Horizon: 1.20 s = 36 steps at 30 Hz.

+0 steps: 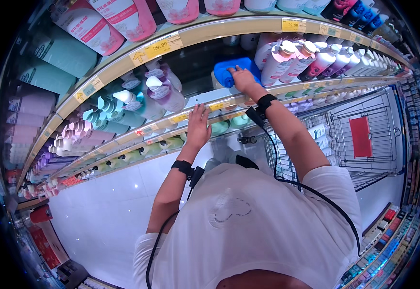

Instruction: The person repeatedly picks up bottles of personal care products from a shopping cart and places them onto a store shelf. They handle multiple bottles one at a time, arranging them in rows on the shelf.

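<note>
On a store shelf of pump bottles, my right hand (243, 78) presses on a bunched blue cloth (233, 70), its fingers spread over the near side. The cloth lies on the shelf just left of a pink-and-white bottle (278, 63). My left hand (198, 126) rests flat with its fingers on the shelf's front edge (181, 117), near the yellow price tags, and holds nothing. Left of it on the same shelf stand a purple bottle with a white cap (163, 94) and a teal one (138, 103). Both wrists wear black straps with cables.
A wire shopping cart (361, 137) holding wrapped packs (320, 137) stands at the right, close to my right arm. Overhead, an upper shelf edge (231, 27) carries large pink bottles (134, 18). Green bottles (174, 143) line a lower shelf. Pale floor tiles (105, 209) show at lower left.
</note>
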{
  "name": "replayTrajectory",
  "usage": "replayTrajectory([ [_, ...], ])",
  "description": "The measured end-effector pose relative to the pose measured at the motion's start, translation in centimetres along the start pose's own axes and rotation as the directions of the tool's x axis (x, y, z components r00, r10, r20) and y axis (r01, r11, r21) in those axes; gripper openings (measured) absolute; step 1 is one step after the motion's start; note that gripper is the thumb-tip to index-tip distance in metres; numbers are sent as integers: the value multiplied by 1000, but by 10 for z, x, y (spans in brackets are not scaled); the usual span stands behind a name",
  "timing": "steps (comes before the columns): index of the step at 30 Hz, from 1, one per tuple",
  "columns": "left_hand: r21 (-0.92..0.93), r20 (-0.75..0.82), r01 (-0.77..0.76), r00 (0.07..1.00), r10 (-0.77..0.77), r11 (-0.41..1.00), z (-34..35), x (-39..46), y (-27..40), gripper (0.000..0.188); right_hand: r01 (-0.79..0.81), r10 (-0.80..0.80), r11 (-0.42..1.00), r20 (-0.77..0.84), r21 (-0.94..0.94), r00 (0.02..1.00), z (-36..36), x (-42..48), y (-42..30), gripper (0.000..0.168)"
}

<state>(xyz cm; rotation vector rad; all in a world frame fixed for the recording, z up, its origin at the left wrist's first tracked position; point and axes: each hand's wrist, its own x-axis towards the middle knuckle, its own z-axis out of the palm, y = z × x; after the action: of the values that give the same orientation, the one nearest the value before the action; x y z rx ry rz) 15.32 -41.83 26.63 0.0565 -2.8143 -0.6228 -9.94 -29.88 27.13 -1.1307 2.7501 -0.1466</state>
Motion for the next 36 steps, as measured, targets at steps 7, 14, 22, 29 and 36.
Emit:
replayTrajectory([
  [7,44,-7,4,1000,-3,999,7,-3,0,59,133,-135,990,-34,-57,990,-1,-27,-115,38],
  [14,151,94,23,995,-37,988,9,-2,5,63,182,-172,981,-129,71,977,-3,-21,-28,47],
  [22,174,63,29,997,-40,984,13,-11,5,65,-117,122,985,29,-126,992,-10,-18,-63,44],
  [29,189,122,22,991,-46,982,14,-11,0,65,218,-218,976,2,18,976,1,-26,-115,43],
  [36,175,154,18,987,-46,984,5,-7,3,66,-8,7,1000,-146,-10,989,-6,-25,-14,38],
])
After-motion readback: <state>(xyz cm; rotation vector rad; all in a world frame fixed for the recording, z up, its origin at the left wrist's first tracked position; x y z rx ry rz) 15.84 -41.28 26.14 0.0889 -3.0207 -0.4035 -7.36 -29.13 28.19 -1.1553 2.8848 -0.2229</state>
